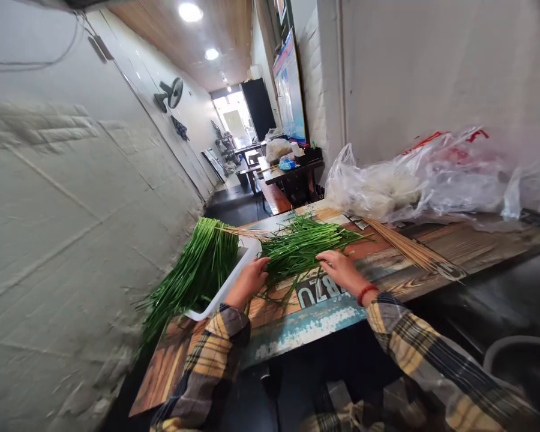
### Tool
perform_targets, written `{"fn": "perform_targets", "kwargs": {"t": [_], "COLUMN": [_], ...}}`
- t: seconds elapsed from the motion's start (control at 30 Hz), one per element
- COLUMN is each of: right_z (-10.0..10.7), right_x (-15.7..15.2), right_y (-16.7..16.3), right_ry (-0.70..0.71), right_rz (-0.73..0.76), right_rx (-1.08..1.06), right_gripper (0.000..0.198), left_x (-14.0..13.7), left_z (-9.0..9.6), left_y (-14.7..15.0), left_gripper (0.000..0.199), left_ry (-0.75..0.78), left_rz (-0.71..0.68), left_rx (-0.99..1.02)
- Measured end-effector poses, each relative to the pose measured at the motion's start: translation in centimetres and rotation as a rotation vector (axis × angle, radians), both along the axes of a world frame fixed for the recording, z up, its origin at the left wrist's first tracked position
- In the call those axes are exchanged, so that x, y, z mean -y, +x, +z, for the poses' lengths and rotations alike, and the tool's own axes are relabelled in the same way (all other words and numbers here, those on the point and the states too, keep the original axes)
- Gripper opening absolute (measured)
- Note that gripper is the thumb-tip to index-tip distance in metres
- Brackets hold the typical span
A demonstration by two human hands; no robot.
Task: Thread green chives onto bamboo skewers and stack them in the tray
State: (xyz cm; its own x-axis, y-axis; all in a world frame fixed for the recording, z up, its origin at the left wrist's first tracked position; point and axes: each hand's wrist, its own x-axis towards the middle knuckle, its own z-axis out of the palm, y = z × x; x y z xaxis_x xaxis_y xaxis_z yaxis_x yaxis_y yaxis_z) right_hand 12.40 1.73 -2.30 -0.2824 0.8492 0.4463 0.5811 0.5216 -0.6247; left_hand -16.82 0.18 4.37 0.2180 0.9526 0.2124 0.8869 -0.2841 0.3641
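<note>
A loose pile of green garlic chives (301,243) lies on the wood-patterned table in front of me. My left hand (251,280) is at the pile's left end, beside the white tray, its fingers slightly bent and apart. At the pile's near right side is my right hand (343,273), fingers reaching towards the stalks, with nothing visible in them. The white plastic tray (227,294) on the left carries a thick row of chives (202,258), their cut ends up and their leaves hanging over the tray's left side. Thin bamboo skewers (245,231) stick out from that row's top right.
A bundle of bamboo skewers (405,246) lies on the right of the table (297,333). Behind it are clear plastic bags (432,180) with pale contents. A wall (49,240) stands close on the left. Further off is another table (279,174) with bags.
</note>
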Motion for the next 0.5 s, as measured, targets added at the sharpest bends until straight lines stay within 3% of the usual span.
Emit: {"fn": "perform_targets", "kwargs": {"t": [0.1, 0.23, 0.37, 0.5], "right_z": [-1.0, -2.9, -3.5, -2.8], "right_x": [0.0, 0.8, 1.2, 1.1], "right_y": [3.2, 6.3, 6.7, 7.0], "right_ry": [-0.004, -0.026, -0.014, -0.006], "right_rz": [-0.117, -0.255, -0.266, -0.25], "right_rx": [-0.104, -0.191, -0.208, -0.208], "right_gripper": [0.025, 0.025, 0.024, 0.024], "left_x": [-0.5, -2.5, -5.3, -7.5], "left_z": [1.3, 1.9, 1.2, -0.3], "left_y": [0.7, 5.9, 12.2, 15.8], "left_gripper": [0.036, 0.03, 0.03, 0.037], "left_ry": [0.075, 0.088, 0.115, 0.132], "left_rz": [0.04, -0.066, -0.177, -0.094], "left_rx": [-0.084, -0.127, -0.218, -0.292]}}
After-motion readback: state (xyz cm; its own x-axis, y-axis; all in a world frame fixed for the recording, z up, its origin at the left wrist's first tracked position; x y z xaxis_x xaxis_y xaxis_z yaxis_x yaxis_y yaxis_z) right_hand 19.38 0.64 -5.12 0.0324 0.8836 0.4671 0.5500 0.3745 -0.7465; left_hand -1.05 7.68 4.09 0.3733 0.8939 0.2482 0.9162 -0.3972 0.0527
